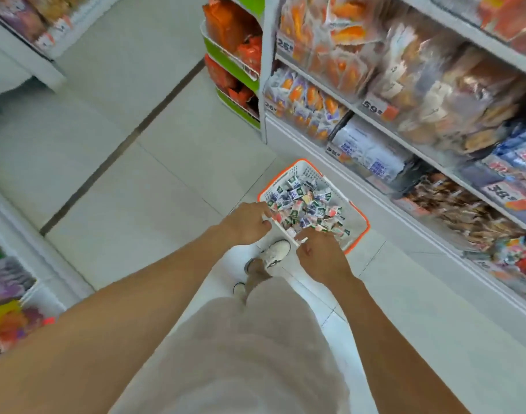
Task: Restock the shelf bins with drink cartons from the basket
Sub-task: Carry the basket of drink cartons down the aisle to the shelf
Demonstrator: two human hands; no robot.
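A white basket with an orange rim (303, 168) hangs low over the tiled floor beside the right shelving. It is filled with several small drink cartons (308, 207) in green, blue and red prints. A white handle bar (281, 230) runs along the basket's near side. My left hand (249, 222) is closed on the bar's left end. My right hand (321, 255) is closed on its right end. Both arms reach down and forward from the bottom of the view.
Shelves (405, 138) of bagged snacks and bread with price tags run along the right. A green display rack (234, 67) of orange packets stands ahead. More shelving (22, 34) lies to the left. My shoes (273, 253) stand on the white tiled aisle floor (136, 174).
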